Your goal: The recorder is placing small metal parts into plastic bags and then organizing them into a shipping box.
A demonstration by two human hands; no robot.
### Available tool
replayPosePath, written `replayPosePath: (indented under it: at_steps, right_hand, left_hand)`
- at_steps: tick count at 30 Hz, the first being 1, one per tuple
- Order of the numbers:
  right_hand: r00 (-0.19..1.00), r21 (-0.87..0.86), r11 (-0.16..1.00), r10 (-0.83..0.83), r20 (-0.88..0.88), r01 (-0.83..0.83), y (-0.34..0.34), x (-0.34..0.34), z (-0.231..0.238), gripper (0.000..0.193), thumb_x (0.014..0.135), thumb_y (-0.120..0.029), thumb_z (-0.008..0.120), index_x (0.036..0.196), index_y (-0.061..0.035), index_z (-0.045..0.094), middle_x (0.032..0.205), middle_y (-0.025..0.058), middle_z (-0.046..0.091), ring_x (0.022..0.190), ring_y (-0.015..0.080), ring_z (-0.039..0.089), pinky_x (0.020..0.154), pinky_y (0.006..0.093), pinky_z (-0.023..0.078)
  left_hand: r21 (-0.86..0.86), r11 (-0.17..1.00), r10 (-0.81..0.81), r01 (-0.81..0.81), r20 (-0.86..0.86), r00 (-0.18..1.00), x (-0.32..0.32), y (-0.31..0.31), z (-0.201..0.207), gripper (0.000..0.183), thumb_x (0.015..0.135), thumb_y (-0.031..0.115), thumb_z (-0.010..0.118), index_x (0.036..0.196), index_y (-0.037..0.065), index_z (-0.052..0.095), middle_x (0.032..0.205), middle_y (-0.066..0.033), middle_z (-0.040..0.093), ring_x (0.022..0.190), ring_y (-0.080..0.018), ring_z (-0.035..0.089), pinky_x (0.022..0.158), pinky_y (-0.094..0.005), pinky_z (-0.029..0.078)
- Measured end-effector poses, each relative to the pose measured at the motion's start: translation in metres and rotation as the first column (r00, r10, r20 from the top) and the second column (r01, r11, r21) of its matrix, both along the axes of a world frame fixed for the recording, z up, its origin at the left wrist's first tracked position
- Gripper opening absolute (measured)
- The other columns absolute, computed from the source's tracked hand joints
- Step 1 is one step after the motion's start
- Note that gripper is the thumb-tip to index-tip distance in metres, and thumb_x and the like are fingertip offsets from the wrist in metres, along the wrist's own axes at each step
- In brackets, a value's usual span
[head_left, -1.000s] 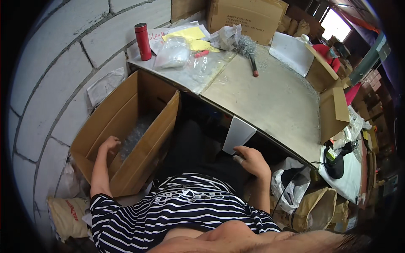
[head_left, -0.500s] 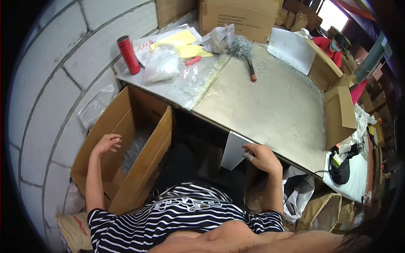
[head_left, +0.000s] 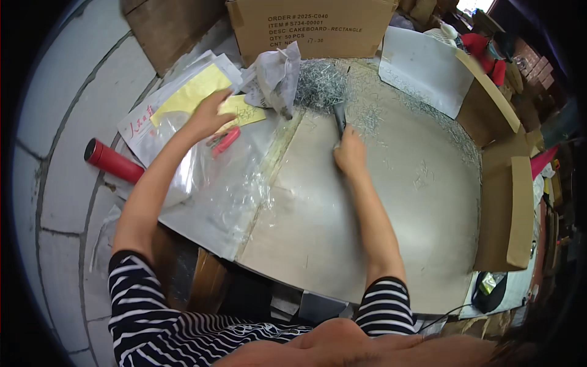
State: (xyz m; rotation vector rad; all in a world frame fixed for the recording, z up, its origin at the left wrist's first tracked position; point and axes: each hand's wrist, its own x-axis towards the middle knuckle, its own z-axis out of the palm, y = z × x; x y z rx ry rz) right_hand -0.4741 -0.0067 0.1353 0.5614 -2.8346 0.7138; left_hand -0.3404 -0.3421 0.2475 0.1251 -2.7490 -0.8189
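Observation:
My right hand (head_left: 350, 151) is closed round the handle of a black-handled tool (head_left: 340, 114) lying on the metal tabletop. The tool's far end is hidden in a tangled heap of small metal pins (head_left: 321, 84). My left hand (head_left: 213, 116) reaches over the yellow sheets (head_left: 183, 96), fingers apart and nothing in them. Just right of it, a crumpled white bag (head_left: 269, 79) leans against the heap. A small pinkish-red tool (head_left: 226, 140) rests below my left hand, beside clear plastic wrap (head_left: 235, 183).
At the left edge a red flask (head_left: 113, 160) stands near the block wall (head_left: 61, 189). Behind the heap is a large cardboard box (head_left: 312, 24). A white board (head_left: 422, 70) and cardboard flaps (head_left: 504, 214) border the right side. Beyond them is a person in red (head_left: 480, 52).
Both hands have come up from below the table edge to over the tabletop. My right hand has left the white panel and taken hold of the black-handled tool. The view has shifted toward the table.

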Motion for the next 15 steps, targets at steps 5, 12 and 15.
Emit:
replayPosePath:
  at_steps: [5,12,15]
  right_hand:
    - [0.973,0.004,0.992,0.126,0.192,-0.129,0.064,0.023,0.021,0.067,0.078,-0.005,0.052,0.143,-0.0092,0.036,0.103,0.0264,0.063,0.089,0.0428,0.063,0.079,0.0481,0.05]
    - [0.911,-0.08,0.981,-0.131,0.39,0.175,0.238,0.085,0.075,0.062,0.08,-0.003,0.057,0.14,-0.0109,0.045,0.108,0.0236,0.065,0.102,0.0381,0.063,0.088,0.0392,0.047]
    - [0.87,0.035,0.957,-0.276,0.408,0.288,0.312,0.104,0.051,0.06,0.079,-0.003,0.06,0.137,-0.0055,0.046,0.111,0.022,0.065,0.104,0.0373,0.062,0.09,0.0393,0.046]
  left_hand:
    - [-0.055,0.992,0.117,-0.114,0.062,0.991,-0.166,0.014,-0.053,0.093,0.067,0.042,0.078,0.144,0.008,0.039,0.149,-0.0324,0.024,0.138,-0.0455,0.026,0.114,-0.0435,0.027]
    - [0.253,0.946,-0.235,0.205,0.097,0.967,-0.158,0.216,-0.043,0.082,0.075,0.036,0.073,0.146,0.017,0.037,0.151,-0.0319,0.016,0.143,-0.0454,0.013,0.116,-0.0489,0.02]
    - [0.512,0.825,-0.314,0.239,0.065,0.947,-0.123,0.241,-0.025,0.078,0.078,0.032,0.072,0.146,0.016,0.037,0.151,-0.0307,0.02,0.143,-0.0396,0.019,0.115,-0.0435,0.023]
